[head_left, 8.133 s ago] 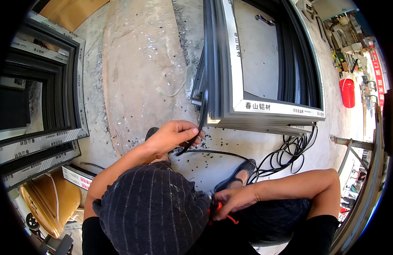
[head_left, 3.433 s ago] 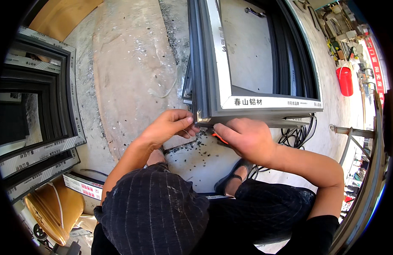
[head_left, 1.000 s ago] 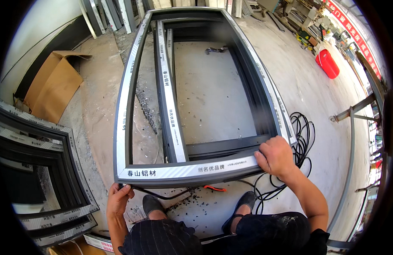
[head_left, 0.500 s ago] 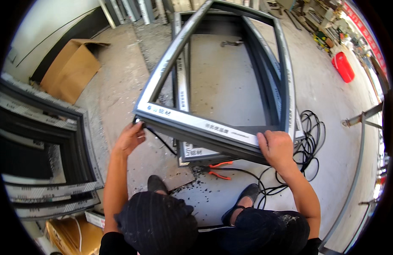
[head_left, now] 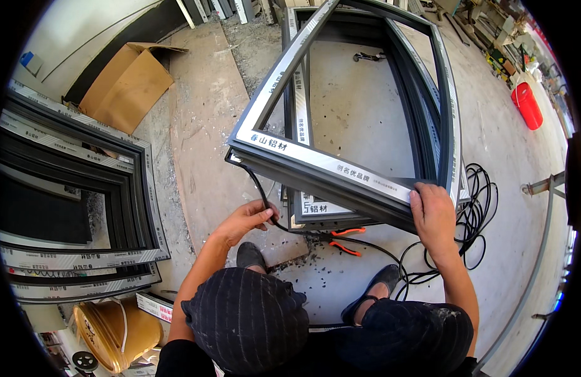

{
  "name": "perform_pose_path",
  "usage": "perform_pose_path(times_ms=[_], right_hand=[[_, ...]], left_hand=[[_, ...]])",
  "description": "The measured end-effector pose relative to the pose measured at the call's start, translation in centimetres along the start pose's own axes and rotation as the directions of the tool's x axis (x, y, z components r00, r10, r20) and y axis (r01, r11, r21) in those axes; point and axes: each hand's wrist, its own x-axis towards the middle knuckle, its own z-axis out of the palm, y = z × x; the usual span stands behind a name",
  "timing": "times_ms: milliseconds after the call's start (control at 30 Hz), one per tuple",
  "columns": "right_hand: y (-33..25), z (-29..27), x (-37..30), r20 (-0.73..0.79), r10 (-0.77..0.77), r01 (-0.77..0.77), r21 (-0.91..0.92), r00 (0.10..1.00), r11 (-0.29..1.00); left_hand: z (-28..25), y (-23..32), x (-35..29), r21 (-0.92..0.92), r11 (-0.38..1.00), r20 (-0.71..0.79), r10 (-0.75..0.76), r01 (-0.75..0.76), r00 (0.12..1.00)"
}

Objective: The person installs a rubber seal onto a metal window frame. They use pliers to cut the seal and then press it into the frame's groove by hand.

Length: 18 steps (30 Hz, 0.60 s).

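Observation:
A dark grey window frame (head_left: 347, 178) with white film is tilted over another frame (head_left: 325, 209) below it. My right hand (head_left: 433, 215) grips its near right corner, thumb on top of the film. A black rubber seal strip (head_left: 255, 178) hangs from the frame's near left corner, and my left hand (head_left: 249, 221) pinches it a short way below that corner. From there the strip runs right along the floor to a loose coil (head_left: 482, 210). Pliers with orange handles (head_left: 345, 241) lie by the strip, near my feet.
More film-covered frames (head_left: 153, 207) are stacked at my left, with a yellow bucket (head_left: 108, 333) nearer me. A cardboard box (head_left: 124, 91) stands at the far left, a red bucket (head_left: 526, 105) at the far right. Dark scraps (head_left: 309, 270) litter the floor.
My left hand has moved from the frame's near left corner down and right along the strip. My right hand keeps its hold on the frame. The whole view has shifted slightly.

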Motion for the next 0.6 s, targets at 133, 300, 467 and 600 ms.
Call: perform_pose_path(times_ms=[133,300,467,600], right_hand=[[-2.8,-1.0,-0.3,-0.127,-0.165,0.181,0.129,0.978,0.975],[-7.0,1.2,-0.9,0.173,-0.355,0.178,0.623,0.919,0.762],[-7.7,6.0,-3.6,0.464,-0.311,-0.203,0.769,0.830,0.606],[-7.1,6.5,-4.1,0.610,-0.126,-0.527,0.756,0.782,0.388]], left_hand=[[-1.1,1.9,-2.0,-0.187,0.982,0.081,-0.015,0.030,0.997],[2.8,5.4,-0.8,-0.621,0.784,0.026,0.047,-0.021,0.999],[4.8,6.0,1.6,-0.686,0.727,0.017,0.003,0.009,1.000],[5.6,6.1,1.4,-0.496,0.868,-0.053,-0.043,0.011,0.998]])
